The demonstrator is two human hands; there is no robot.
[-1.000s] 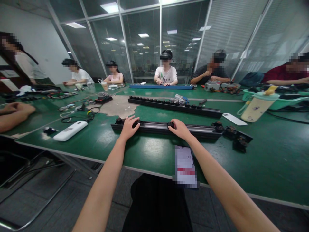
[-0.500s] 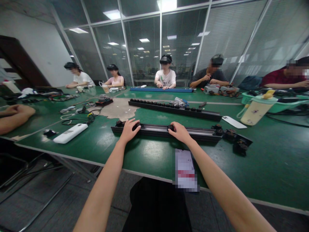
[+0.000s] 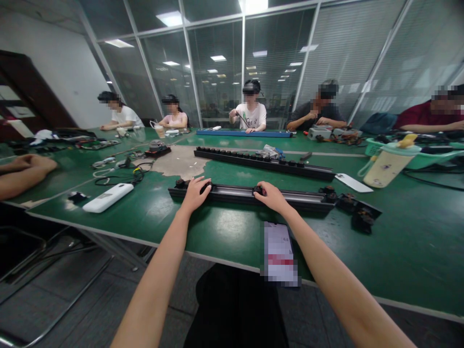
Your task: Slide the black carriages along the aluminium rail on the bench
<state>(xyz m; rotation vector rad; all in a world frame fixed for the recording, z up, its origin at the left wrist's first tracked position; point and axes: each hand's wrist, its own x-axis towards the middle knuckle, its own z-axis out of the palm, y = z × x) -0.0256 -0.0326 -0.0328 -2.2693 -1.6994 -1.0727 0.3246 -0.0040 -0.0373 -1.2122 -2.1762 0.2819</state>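
The right hand (image 3: pixel 271 197) has its thumb and fingers drawn in around a small black block (image 3: pixel 258 190), which sits on a long black rail (image 3: pixel 232 192). The left hand (image 3: pixel 195 194) lies over the rail nearer its left end, fingers spread across the top and thumb beside another dark piece (image 3: pixel 208 185); whether it grips that piece or only steadies it, I cannot tell.

The rail lies on the green table (image 3: pixel 224 227), running crosswise in front of the person. A black part (image 3: pixel 180 183) sits at its left end, just beyond the left hand, and a bulkier cluster (image 3: pixel 328 192) is at its right end. Silvery track shows between the two hands and again from the right hand toward that cluster, so the rail looks only partly filled. Whether pieces are going on or coming off cannot be told from this.

Just beside the right end, more loose black parts (image 3: pixel 362 220) rest on the table. Farther back, a second rail (image 3: pixel 253 163) carries a close row of black blocks along most of its length, with track showing toward its right end; it seems much fuller than the near one.

A phone (image 3: pixel 278 251) lies near the table edge by the right forearm, and a white box (image 3: pixel 108 197) lies off to the left. Across the table, a co-worker (image 3: pixel 253 116) sits behind a blue bar (image 3: pixel 242 133).
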